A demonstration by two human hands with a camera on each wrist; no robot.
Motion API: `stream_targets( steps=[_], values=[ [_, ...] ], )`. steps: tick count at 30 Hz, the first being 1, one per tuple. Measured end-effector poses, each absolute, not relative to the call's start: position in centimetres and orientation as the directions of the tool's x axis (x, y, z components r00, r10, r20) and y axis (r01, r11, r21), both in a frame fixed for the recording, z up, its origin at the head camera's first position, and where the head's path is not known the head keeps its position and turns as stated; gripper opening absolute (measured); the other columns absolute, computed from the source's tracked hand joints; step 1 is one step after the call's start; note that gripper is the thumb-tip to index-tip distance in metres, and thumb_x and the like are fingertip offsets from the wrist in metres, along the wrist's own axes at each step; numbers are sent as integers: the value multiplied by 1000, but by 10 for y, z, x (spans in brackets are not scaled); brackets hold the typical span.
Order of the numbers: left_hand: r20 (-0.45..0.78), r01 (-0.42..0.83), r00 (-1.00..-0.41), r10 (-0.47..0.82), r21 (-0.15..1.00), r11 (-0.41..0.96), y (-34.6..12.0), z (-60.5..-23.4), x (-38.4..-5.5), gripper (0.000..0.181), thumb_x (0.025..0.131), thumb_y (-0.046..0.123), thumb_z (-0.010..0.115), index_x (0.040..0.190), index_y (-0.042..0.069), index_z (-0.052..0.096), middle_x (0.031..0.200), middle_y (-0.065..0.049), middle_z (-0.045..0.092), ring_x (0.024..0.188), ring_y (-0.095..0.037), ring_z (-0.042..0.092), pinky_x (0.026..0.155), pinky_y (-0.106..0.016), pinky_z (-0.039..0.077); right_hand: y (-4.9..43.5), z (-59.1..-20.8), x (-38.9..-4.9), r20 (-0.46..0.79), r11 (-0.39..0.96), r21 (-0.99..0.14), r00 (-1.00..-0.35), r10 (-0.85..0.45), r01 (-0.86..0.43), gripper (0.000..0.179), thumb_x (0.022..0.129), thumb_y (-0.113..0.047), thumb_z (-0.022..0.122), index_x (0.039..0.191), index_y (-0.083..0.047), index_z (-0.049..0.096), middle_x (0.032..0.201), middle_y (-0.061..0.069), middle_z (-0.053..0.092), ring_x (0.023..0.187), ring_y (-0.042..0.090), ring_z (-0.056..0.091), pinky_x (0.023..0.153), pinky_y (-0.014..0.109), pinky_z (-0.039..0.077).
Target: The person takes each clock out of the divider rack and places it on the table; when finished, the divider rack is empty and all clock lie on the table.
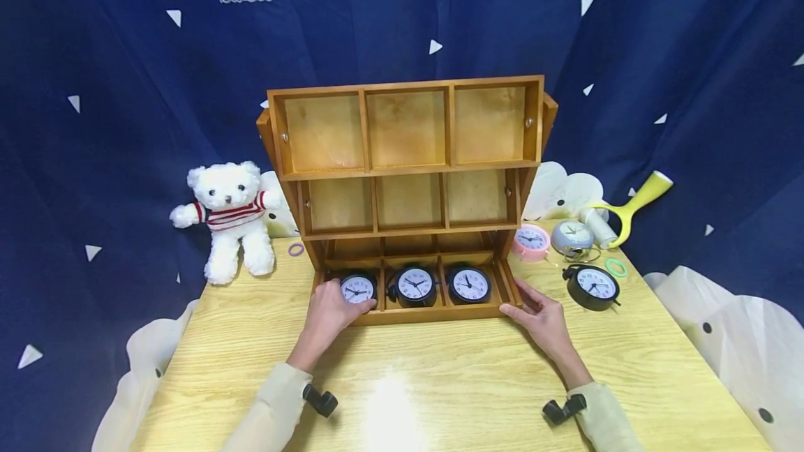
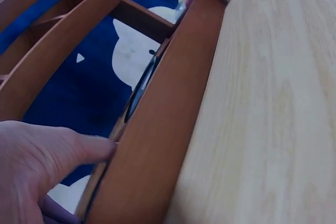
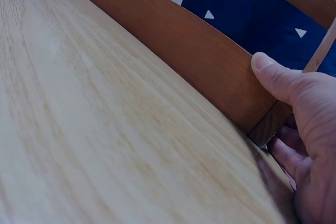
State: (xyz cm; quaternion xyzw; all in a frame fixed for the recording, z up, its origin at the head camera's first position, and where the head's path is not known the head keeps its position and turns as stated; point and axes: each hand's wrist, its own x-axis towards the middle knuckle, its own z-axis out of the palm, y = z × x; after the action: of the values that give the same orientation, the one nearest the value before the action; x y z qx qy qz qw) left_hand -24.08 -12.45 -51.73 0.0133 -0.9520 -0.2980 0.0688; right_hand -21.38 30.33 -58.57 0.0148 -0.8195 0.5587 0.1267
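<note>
A wooden tiered organizer (image 1: 408, 173) stands on the table, its bottom tray holding three black alarm clocks side by side. My left hand (image 1: 329, 309) is at the left compartment and grips the left black alarm clock (image 1: 357, 291), thumb across its lower edge and fingers round its left side. In the left wrist view that thumb lies at the top of the tray's front wall (image 2: 163, 103); the clock under it is hidden there. My right hand (image 1: 539, 316) grips the tray's right front corner. The middle clock (image 1: 415, 284) and right clock (image 1: 469, 285) face up.
Right of the organizer are a pink clock (image 1: 531, 241), a silver-grey clock (image 1: 572, 237), another black clock (image 1: 593, 287), a green ring (image 1: 615, 268) and a yellow slingshot-like object (image 1: 628, 211). A white teddy bear (image 1: 229, 218) and purple ring (image 1: 296, 249) are left. A blue curtain hangs behind.
</note>
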Motion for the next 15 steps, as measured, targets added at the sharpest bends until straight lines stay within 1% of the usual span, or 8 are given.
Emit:
stream_targets(
  steps=[6, 8, 13, 15],
  values=[
    [161, 10, -982, -98, 562, 827, -122, -524, -240, 75, 62, 50, 96, 100, -8, 70, 91, -23, 72, 80, -36, 69, 64, -46, 59, 304, -585, -212, 220, 381, -909, -970, 100, -167, 66, 88, -7, 85, 145, 7, 56, 145, 30, 55, 132, 25, 55, 97, 13, 49],
    [186, 17, -977, -103, 549, 836, -121, -526, -240, 76, 60, 52, 95, 100, -7, 70, 90, -21, 71, 80, -37, 69, 63, -46, 59, 304, -585, -212, 215, 373, -913, -972, 100, -163, 66, 88, -7, 85, 146, 7, 55, 147, 28, 55, 132, 22, 55, 98, 13, 48],
    [256, 35, -960, -111, 506, 862, -118, -531, -241, 79, 57, 55, 90, 103, -5, 69, 90, -18, 69, 81, -38, 69, 62, -47, 59, 304, -585, -212, 219, 337, -925, -970, 103, -173, 68, 87, -12, 86, 147, 1, 57, 149, 24, 55, 133, 22, 55, 98, 12, 48],
    [282, 45, -953, -109, 491, 870, -118, -533, -242, 81, 56, 57, 89, 104, -5, 67, 90, -18, 68, 80, -39, 68, 62, -48, 60, 305, -586, -212, 230, 327, -927, -968, 104, -185, 68, 87, -13, 87, 146, 0, 58, 148, 24, 56, 131, 17, 56, 98, 12, 48]
  ],
)
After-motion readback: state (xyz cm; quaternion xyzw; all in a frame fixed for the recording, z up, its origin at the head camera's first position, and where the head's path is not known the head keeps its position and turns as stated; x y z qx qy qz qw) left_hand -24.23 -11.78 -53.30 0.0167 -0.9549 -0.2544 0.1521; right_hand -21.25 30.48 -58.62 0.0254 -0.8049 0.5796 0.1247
